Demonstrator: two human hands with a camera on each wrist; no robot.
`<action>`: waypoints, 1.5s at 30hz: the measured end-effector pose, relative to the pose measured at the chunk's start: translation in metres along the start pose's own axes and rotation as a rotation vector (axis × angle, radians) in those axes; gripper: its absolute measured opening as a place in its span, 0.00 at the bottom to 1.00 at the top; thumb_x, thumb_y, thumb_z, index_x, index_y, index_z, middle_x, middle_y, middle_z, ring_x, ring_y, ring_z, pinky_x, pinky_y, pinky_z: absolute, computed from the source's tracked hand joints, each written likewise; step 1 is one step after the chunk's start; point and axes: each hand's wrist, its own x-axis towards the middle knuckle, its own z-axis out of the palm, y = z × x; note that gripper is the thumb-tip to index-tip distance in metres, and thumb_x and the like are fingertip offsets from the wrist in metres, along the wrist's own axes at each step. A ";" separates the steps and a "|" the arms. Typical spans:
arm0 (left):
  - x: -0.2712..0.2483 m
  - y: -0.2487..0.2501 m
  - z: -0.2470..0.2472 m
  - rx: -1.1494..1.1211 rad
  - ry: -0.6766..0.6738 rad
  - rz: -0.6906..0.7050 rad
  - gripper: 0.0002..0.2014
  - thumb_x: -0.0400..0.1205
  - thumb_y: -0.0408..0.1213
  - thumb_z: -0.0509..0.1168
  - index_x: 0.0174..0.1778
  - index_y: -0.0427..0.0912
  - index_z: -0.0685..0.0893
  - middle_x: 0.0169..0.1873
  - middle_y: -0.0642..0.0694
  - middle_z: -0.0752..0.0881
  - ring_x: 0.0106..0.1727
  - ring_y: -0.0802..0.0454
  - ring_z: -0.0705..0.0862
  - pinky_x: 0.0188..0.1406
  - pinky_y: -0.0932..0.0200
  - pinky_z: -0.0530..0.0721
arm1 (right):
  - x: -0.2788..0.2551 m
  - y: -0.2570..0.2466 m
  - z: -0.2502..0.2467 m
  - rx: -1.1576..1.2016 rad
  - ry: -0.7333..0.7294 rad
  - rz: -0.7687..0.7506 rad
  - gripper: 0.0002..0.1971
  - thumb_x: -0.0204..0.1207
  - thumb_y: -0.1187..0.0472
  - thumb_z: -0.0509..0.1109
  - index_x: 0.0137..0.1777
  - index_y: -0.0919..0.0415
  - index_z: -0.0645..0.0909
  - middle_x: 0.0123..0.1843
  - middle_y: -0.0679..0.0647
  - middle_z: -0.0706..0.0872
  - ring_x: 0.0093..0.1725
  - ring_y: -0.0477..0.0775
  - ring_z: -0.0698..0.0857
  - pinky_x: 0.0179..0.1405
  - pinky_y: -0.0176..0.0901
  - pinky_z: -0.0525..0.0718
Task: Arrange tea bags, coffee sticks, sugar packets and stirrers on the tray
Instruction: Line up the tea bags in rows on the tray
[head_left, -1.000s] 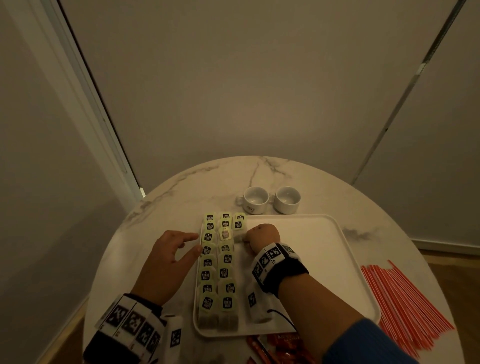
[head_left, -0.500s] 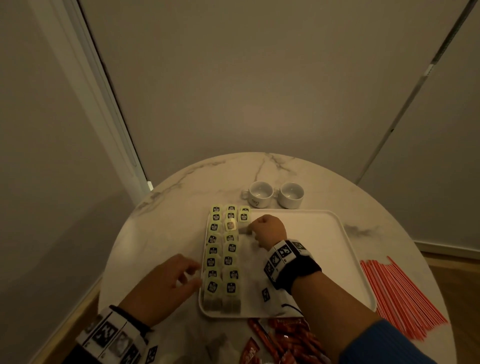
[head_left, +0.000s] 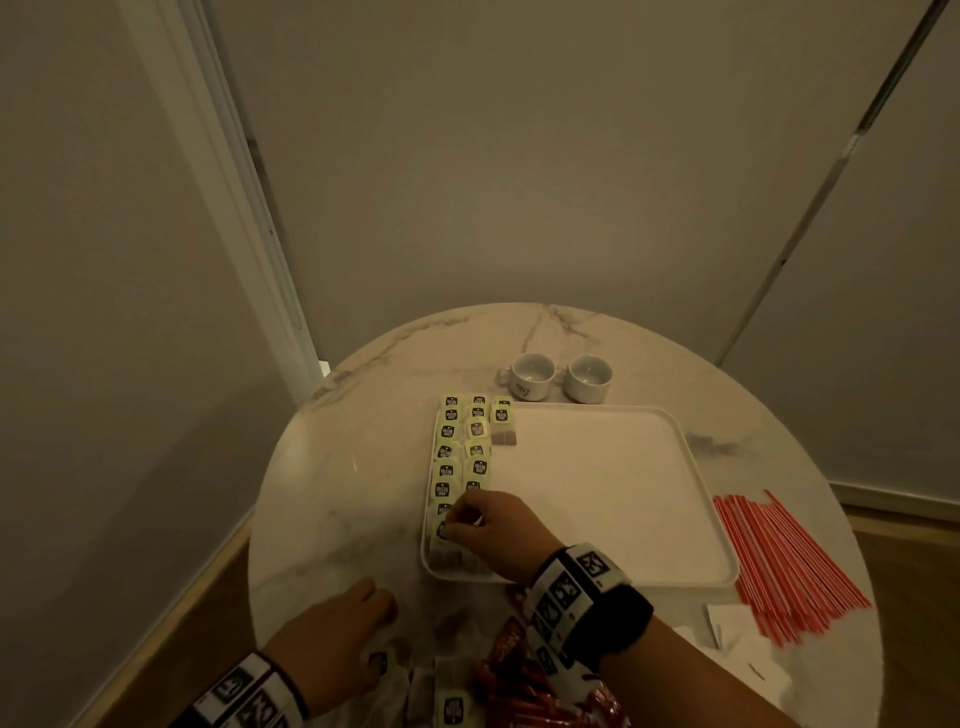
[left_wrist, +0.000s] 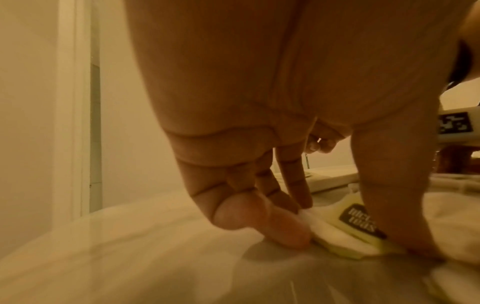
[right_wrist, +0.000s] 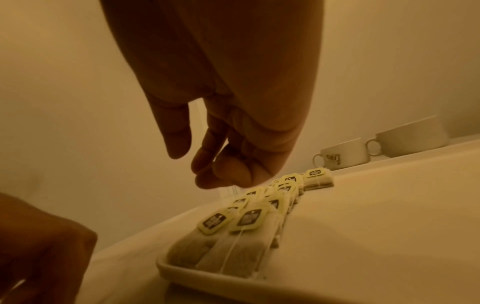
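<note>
Pinched between left hand (left_wrist: 259, 144) thumb and fingers, a tea bag (left_wrist: 348, 232) looks light and flimsy; take its stiffer tag. Right hand (head_left: 498, 530), beyond it, hangs loosely curled, holding nothing.

black wristbands (head_left: 613, 618), checkered markers, blue sleeve (head_left: 779, 691)

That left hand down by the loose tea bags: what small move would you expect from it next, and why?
Probably lift that tea bag and carry it to the tray. The left hand pinches it between thumb and fingers on the table. On the tray, two columns run full length, while the third holds only a couple of bags at the far end. The right hand hovers over the near rows, seemingly holding nothing.
</note>
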 end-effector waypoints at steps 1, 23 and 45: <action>0.001 0.001 0.001 -0.018 0.012 -0.003 0.17 0.77 0.52 0.63 0.60 0.54 0.71 0.49 0.57 0.65 0.47 0.55 0.73 0.43 0.61 0.68 | -0.002 -0.001 0.000 0.000 -0.002 0.002 0.09 0.78 0.55 0.70 0.54 0.59 0.84 0.59 0.54 0.86 0.56 0.51 0.82 0.59 0.41 0.79; 0.042 0.028 -0.119 -0.510 0.355 0.201 0.18 0.75 0.25 0.70 0.52 0.53 0.82 0.36 0.54 0.82 0.31 0.63 0.80 0.34 0.63 0.83 | -0.020 -0.009 -0.025 0.345 -0.023 -0.099 0.06 0.75 0.65 0.73 0.49 0.55 0.84 0.42 0.47 0.86 0.36 0.48 0.82 0.27 0.29 0.76; 0.069 0.094 -0.097 -1.211 0.712 0.093 0.09 0.82 0.35 0.67 0.42 0.30 0.84 0.37 0.33 0.89 0.41 0.35 0.88 0.45 0.38 0.89 | -0.017 -0.001 -0.030 0.089 0.642 -0.416 0.05 0.72 0.67 0.74 0.46 0.61 0.82 0.54 0.51 0.77 0.45 0.39 0.79 0.43 0.26 0.79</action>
